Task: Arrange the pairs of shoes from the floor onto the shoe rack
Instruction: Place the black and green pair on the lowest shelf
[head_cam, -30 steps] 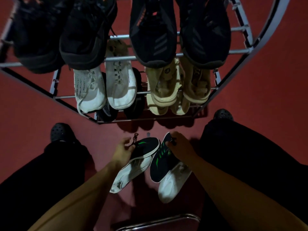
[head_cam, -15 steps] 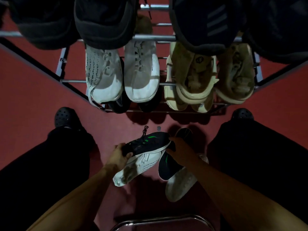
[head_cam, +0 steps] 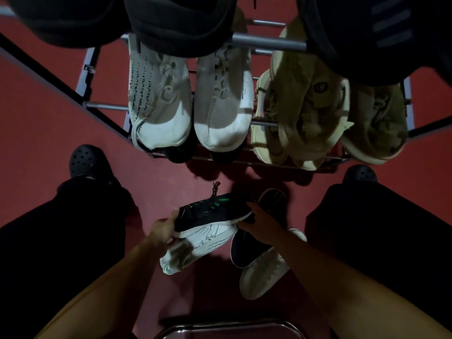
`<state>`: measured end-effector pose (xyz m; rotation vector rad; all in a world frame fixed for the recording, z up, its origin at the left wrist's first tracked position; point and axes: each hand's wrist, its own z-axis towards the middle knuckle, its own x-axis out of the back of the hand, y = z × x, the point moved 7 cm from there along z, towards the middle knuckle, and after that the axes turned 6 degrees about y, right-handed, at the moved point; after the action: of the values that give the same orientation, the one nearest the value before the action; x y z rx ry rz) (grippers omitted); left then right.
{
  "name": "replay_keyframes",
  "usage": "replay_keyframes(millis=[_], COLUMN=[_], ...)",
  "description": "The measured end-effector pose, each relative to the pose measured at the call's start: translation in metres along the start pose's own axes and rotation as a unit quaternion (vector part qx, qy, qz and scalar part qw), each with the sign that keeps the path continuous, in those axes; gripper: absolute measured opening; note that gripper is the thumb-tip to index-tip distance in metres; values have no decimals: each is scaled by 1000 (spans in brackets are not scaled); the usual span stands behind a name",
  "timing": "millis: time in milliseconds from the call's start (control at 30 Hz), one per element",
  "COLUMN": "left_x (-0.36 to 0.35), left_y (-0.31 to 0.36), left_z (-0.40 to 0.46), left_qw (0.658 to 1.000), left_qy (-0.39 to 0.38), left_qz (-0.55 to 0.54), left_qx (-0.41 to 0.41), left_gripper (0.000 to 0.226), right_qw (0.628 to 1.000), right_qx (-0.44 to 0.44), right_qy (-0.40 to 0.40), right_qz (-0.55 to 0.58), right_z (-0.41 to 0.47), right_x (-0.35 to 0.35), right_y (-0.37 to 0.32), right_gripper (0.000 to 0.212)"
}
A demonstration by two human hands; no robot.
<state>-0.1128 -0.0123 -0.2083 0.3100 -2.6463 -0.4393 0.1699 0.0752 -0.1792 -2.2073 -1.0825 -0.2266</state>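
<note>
My left hand (head_cam: 163, 230) grips the heel of a black sneaker with green marks and a white sole (head_cam: 210, 215), held tilted on its side above the red floor. Just right of it, my right hand (head_cam: 263, 222) is closed on the opening of its mate (head_cam: 259, 259), which hangs sole-side out, toe toward me. The metal shoe rack (head_cam: 269, 44) stands in front. White sneakers (head_cam: 190, 101) and beige shoes (head_cam: 318, 111) sit on a lower tier. Black shoes (head_cam: 176, 23) fill the tier above.
My legs in black trousers and black clogs (head_cam: 84, 161) frame the held pair left and right. Dark shoes (head_cam: 182, 152) peek from the rack's bottom tier. A chrome curved bar (head_cam: 227, 325) lies at the bottom edge, close to me.
Both hands have lifted the black pair off the floor and turned the left shoe more sideways. The view has moved closer to the rack.
</note>
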Motion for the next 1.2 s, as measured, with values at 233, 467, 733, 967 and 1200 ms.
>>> replay_keyframes(millis=[233, 467, 733, 967, 1200], left_x=[10, -6, 10, 0, -10], left_y=[21, 43, 57, 40, 19], left_z=[-16, -73, -111, -156, -185], left_qw=[996, 974, 969, 954, 922], left_qy=[-62, -181, -181, -275, -376], left_qz=[-15, -5, 36, 55, 80], left_qx=[-62, -135, -167, -104, -40], left_gripper=[58, 30, 34, 44, 58], right_qw=[994, 974, 957, 886, 812], right_qx=[-5, -3, -24, -129, -114], right_qy=[19, 64, 62, -20, -5], right_qz=[107, 216, 284, 444, 573], right_z=[2, -41, -78, -109, -118], right_x=[-21, -2, 34, 3, -5], right_y=[11, -26, -31, -17, -16], right_gripper=[83, 60, 77, 105, 41])
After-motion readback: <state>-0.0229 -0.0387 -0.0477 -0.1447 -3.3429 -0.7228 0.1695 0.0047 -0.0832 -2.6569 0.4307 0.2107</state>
